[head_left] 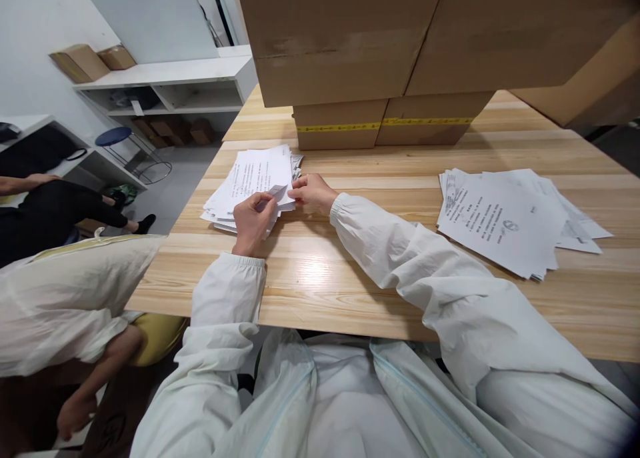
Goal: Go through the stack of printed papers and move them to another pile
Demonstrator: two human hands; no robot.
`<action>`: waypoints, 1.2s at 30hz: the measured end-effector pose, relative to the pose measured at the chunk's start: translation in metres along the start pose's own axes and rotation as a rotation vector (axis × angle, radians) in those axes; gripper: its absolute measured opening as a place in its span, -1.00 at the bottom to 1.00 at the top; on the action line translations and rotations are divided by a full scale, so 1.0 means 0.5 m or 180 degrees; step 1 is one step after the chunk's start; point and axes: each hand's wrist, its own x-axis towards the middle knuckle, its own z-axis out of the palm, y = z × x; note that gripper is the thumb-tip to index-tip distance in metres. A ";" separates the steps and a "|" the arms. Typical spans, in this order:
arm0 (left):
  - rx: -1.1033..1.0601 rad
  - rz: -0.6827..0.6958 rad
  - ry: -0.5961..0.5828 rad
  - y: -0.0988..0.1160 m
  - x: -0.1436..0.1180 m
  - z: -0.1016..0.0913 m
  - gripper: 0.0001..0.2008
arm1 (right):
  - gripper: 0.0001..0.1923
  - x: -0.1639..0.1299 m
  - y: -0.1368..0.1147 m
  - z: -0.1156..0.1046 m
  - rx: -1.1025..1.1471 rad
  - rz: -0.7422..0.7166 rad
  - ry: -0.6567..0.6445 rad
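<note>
A pile of printed paper sheets (255,171) lies at the left of the wooden table, its edges uneven. My left hand (253,221) is at the near edge of this pile, thumb and fingers pinching a turned-up corner of the top sheet. Close by on the right, my right hand (313,193) has its fingers closed on the same sheet's right edge. The sheet's lower corner is folded up between the two hands. A second, fanned-out stack of printed papers (505,221) rests to the right, beyond my right forearm.
Large cardboard boxes (345,38) stand stacked at the back of the wooden table (320,285), the lower ones banded with yellow tape. At left, a person in a light shirt (65,298) sits near the table edge, and another person's legs (95,208) show behind. A blue stool (113,136) stands farther back.
</note>
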 end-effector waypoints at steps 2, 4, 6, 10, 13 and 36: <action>0.0042 0.0061 -0.0028 0.000 -0.001 -0.001 -0.95 | -0.73 0.002 0.004 0.002 0.0093 0.0017 0.0103; 0.0108 0.0127 -0.0035 -0.002 -0.001 -0.002 -0.96 | -0.66 0.003 0.008 0.005 0.0159 0.0012 0.0175; 0.0154 0.0171 -0.0009 -0.006 0.000 -0.002 -0.93 | -0.64 0.002 0.011 0.008 0.0195 -0.0025 0.0215; 0.0113 0.0211 0.0127 -0.014 0.002 0.001 -0.89 | -0.74 -0.002 0.011 0.013 0.0178 -0.0073 0.0128; -0.0146 0.0186 0.0237 -0.015 0.001 0.002 -0.93 | -0.78 -0.004 0.008 0.015 0.0162 -0.0029 0.0006; -0.0745 -0.0143 -0.0148 -0.009 -0.001 0.000 -0.77 | -0.71 -0.022 0.006 0.014 0.0498 -0.0042 -0.0375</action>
